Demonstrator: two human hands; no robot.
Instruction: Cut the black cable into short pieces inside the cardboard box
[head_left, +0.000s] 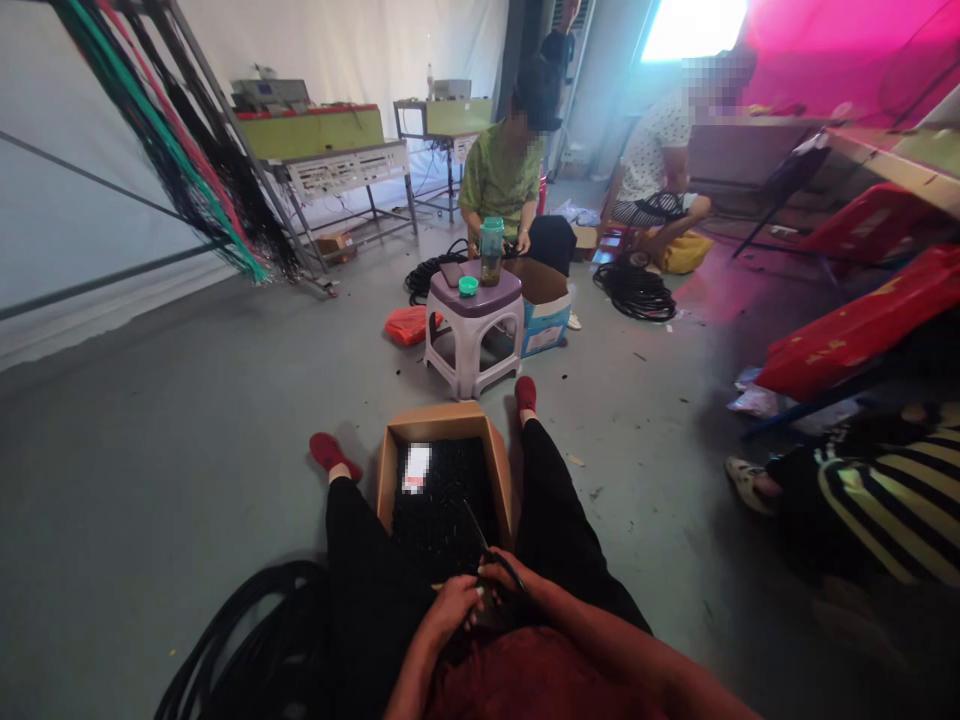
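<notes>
My right hand (517,578) is closed around the handles of a pair of scissors (475,524), its blades pointing up and forward over the near part of an open cardboard box (384,470). Close beside it, almost touching, my left hand (450,608) has its fingers pinched together; what they hold is too dark and small to make out. Many small black pieces (442,525) fill the box between my legs. On top of them, toward the far left, lies a pale card-like item (417,467), blurred out.
Coiled black cable (247,620) lies by my left leg. Beyond the box stands a plastic stool (474,310) with a bottle (491,250) and green lid (468,287). Two co-workers sit farther back near cable coils (637,290); a person in stripes (892,490) is close right.
</notes>
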